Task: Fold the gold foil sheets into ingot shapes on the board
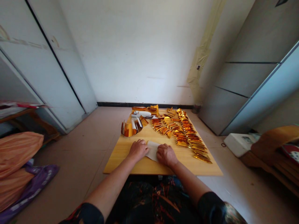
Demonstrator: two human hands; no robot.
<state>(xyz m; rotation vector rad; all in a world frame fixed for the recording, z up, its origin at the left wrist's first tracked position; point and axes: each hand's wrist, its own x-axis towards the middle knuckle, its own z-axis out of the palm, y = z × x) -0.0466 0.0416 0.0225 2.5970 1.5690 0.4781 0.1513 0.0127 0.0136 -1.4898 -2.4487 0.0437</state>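
A pale sheet of paper [152, 151] lies on the wooden table between my hands. My left hand [138, 149] is closed at the sheet's left edge, its fingers curled onto the paper. At the right edge my right hand [166, 154] grips the same sheet with bent fingers; the fingertips are partly hidden. Right of my hands, folded gold foil paper pieces [192, 137] are lined up in overlapping rows. A shorter group of folded gold pieces [161, 126] sits farther back. Loose curled gold foil sheets [130, 129] rest at the table's back left.
The wooden table [116, 161] stands low before me. Behind it is a white wall [140, 56]. A grey refrigerator [233, 77] stands at right, near a white box [237, 144] and wooden furniture. Orange and purple bags [21, 155] lie at left, by a pale cabinet [46, 62].
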